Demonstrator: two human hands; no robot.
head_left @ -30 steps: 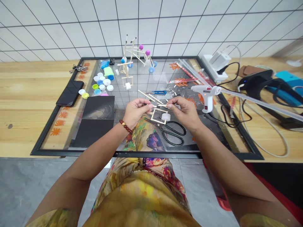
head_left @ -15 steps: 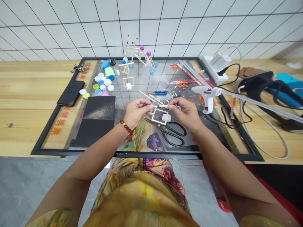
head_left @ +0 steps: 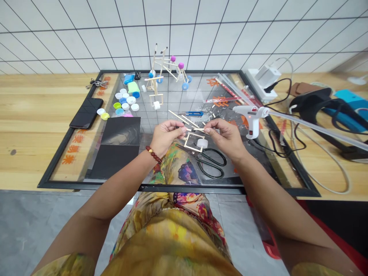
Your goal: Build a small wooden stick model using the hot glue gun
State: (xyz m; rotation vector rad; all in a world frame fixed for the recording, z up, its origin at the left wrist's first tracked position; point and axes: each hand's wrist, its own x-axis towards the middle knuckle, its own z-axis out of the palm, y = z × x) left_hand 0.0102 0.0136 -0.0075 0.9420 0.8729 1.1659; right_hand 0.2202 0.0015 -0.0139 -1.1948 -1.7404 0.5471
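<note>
Left hand [head_left: 166, 134]: While its wrist wore a bracelet of dark red beads [head_left: 153, 154], its thumb and forefinger were pinched together above the middle of the glass board [head_left: 189, 188], apparently on a short piece too small to make out.
Right hand [head_left: 223, 138]: The fingers were curled, with thumb and forefinger closed on the end of a pale stick [head_left: 199, 129] that pointed toward the left hand; whether both hands had the same piece could not be told.
Square stick frame [head_left: 186, 142]: It sat between the hands, toward the board's near edge, with a white cap [head_left: 202, 143] at its right side; whether it touched the board was unclear.
Scissors [head_left: 193, 153]: They lay just nearer the near edge, black handles to the right.
Loose sticks [head_left: 189, 122]: They lay just beyond the fingertips, near a blue cutter [head_left: 194, 113].
Stick model [head_left: 155, 88]: It stood near the board's far edge, bearing pink balls [head_left: 181, 65].
Bottle caps [head_left: 131, 100]: They were grouped toward the far left corner, above black sheets [head_left: 120, 132].
Phone [head_left: 86, 113]: It lay across the board's left edge.
Glue gun [head_left: 253, 124]: It was by the right edge, near the white power strip [head_left: 255, 82] at the far right corner.
</note>
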